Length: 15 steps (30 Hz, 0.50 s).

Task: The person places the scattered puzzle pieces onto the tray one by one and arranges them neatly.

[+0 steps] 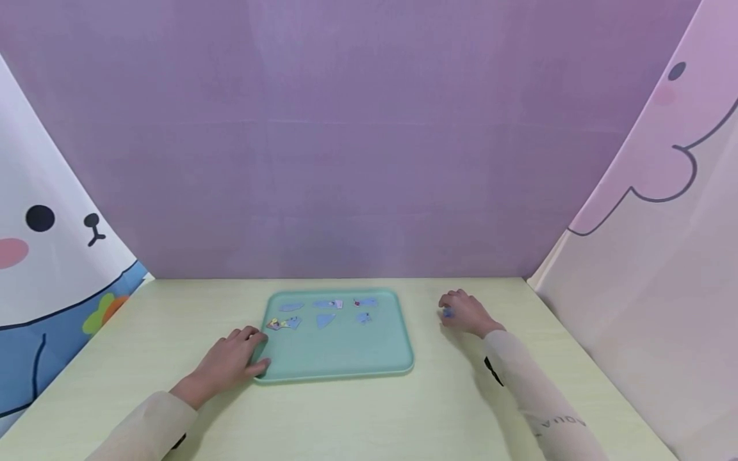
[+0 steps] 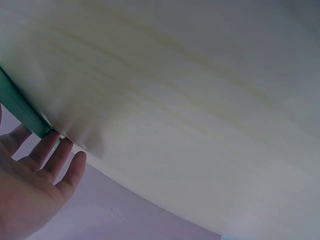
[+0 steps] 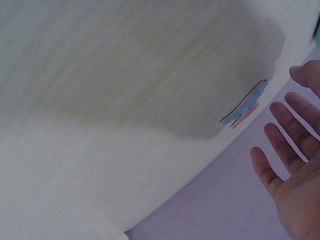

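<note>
A mint-green tray [image 1: 340, 352] lies on the table, with several flat, irregular blue picture pieces [image 1: 325, 320] spread in two rows over its far half. My left hand [image 1: 227, 362] rests at the tray's left rim, thumb and fingertips against the edge. In the left wrist view the fingers of that hand [image 2: 42, 170] are loosely bent beside the green rim [image 2: 22, 112]. To the right of the tray, my right hand [image 1: 466, 314] hovers low over small blue pieces [image 1: 448, 312]. The right wrist view shows a blue and a pink piece [image 3: 245, 107] on the table, just off the spread fingers [image 3: 287, 130].
The pale wooden table [image 1: 346, 422] ends at a purple backdrop [image 1: 369, 160]. Cartoon-printed panels stand at either side, a white and blue one [image 1: 52, 269] on the left and a pink and white one [image 1: 651, 256] on the right.
</note>
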Available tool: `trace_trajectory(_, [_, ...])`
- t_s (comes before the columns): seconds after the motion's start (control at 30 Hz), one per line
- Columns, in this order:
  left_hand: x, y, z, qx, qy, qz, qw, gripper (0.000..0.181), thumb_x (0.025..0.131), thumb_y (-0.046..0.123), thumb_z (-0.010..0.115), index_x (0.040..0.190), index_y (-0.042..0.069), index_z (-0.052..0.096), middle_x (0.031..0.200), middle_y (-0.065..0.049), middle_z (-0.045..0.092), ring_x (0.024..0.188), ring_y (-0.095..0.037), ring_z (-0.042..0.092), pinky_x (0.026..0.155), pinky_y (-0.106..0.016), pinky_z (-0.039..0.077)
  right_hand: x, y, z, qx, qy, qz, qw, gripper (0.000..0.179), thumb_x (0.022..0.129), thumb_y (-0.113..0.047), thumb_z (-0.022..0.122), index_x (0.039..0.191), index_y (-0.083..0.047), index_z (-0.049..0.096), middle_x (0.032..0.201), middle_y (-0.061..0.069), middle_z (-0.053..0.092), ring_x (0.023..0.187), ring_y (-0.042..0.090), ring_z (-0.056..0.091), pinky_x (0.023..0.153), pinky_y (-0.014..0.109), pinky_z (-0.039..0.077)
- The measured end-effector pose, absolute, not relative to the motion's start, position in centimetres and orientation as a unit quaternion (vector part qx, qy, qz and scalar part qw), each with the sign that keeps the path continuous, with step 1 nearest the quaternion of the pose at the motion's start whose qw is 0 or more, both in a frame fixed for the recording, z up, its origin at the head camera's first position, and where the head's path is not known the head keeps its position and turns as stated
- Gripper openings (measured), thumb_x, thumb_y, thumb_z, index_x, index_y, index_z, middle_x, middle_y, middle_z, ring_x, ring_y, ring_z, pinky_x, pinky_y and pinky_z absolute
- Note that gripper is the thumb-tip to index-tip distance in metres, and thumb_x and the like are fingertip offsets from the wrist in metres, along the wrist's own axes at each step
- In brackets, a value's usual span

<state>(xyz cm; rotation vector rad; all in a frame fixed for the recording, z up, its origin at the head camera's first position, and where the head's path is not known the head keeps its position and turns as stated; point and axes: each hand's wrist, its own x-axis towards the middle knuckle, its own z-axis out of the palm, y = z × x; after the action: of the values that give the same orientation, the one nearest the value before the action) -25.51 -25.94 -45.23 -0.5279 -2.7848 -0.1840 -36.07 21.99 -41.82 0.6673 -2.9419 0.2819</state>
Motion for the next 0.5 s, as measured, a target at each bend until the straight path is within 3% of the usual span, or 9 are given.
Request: trace_trajectory(0.5, [-25.3, -25.8, -45.0, -0.185, -0.969, -0.065, 0.150, 0.046, 0.077, 0.037, 0.069, 0.108, 0.004, 0.061, 0.108, -0.013, 0.057, 0.092, -0.030, 0.056, 0.067, -0.046, 0.049, -35.9, 23.7, -42.2, 0.197, -0.976, 0.081, 0.044, 0.031, 0.078, -0.019, 0.070, 0.104, -0.003, 0.063, 0.100, 0.010, 0.062, 0.092, 0.027, 0.053, 0.081, 0.049, 0.045])
